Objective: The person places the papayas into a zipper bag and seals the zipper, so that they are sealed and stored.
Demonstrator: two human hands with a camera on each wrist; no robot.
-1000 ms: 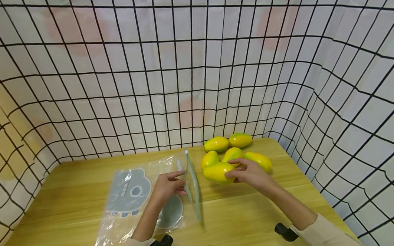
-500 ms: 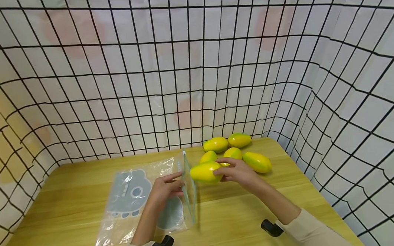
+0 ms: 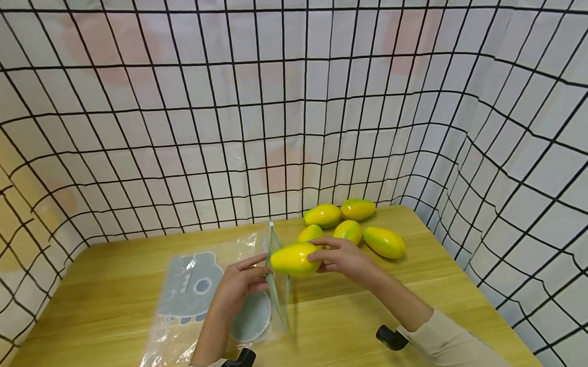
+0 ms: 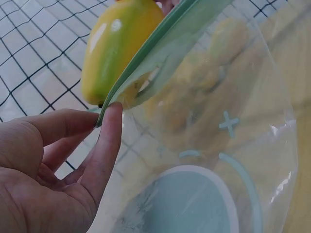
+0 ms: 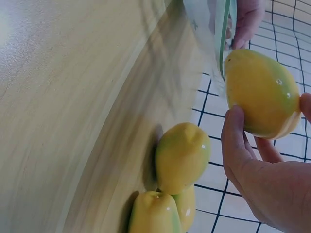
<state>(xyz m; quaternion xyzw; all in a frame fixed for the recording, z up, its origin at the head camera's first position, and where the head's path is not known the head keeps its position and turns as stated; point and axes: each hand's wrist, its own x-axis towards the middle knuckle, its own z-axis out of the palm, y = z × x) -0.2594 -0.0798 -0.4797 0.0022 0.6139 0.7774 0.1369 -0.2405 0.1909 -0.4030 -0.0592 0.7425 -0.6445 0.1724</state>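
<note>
Seemingly mid-bagging: your left hand [image 3: 240, 284] pinches the zip bag [image 3: 192, 294] by its rim; your right hand [image 3: 347, 262] grips a mango-like fruit [image 3: 290, 259] at the mouth, between both hands' fingers. Next likely calls for easing it inside.

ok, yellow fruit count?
6: held fruit in right hand; on table, back left fruit, back right fruit, middle left fruit, middle right fruit, rightmost fruit. Both middle ones partly hidden.

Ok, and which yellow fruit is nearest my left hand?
The fruit your right hand holds at the mouth of the plastic bag; the other five fruits lie on the table.
</note>
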